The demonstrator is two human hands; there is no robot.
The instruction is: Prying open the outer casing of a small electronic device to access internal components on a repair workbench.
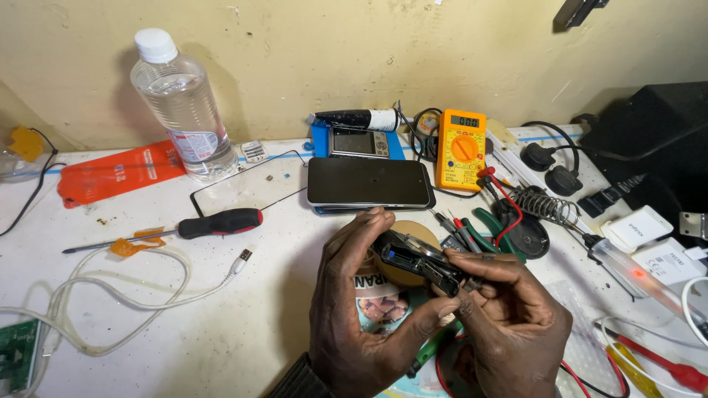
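Observation:
Both my hands hold a small black electronic part with metal pieces [420,263] above the cluttered white bench. My left hand [354,309] grips it from the left, thumb underneath and fingers curled over the top. My right hand [509,317] pinches its right end between thumb and fingers. Beneath them lie a round tan roll [417,232] and a printed packet [376,298]. A black smartphone [366,182] lies face up just beyond my hands.
A clear water bottle [183,103] stands at the back left. A black-and-red screwdriver [199,225] and white cable [110,295] lie left. A yellow multimeter [461,149], soldering iron stand [546,206], probes and chargers crowd the right.

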